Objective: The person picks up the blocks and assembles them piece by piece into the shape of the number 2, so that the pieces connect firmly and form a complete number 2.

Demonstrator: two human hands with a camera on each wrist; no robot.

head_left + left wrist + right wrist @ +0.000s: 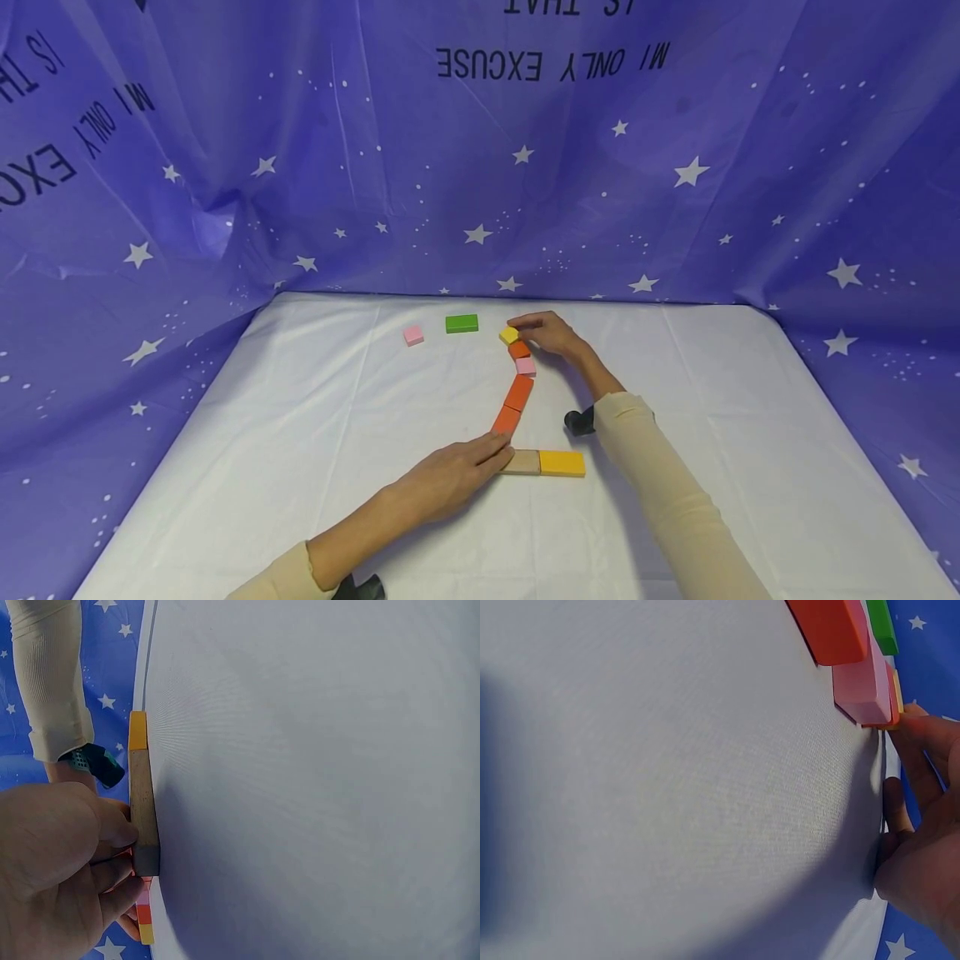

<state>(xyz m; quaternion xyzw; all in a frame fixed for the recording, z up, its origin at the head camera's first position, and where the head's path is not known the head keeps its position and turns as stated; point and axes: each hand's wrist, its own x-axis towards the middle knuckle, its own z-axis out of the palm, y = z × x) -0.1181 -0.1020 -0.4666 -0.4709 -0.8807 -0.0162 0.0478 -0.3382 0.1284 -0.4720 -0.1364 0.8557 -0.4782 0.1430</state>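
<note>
A curved row of blocks lies flat on the white-covered table. At its far end, my right hand (551, 335) pinches a small yellow block (508, 335) between thumb and fingers. Beyond it toward me come a small orange block (519, 350), a pink block (526, 367) and two longer orange-red blocks (518, 392). My left hand (450, 475) rests at the near bend, its fingertips touching the end of a natural wood block (144, 802) and covering part of an orange-red one. A yellow-orange block (562, 463) abuts the wood block's right end.
A green block (462, 323) and a small pink block (413, 336) lie apart, left of the row's far end. Behind the table (360, 375) hangs a purple star-print cloth (420, 183). Dark wrist devices (579, 422) sit by both cuffs.
</note>
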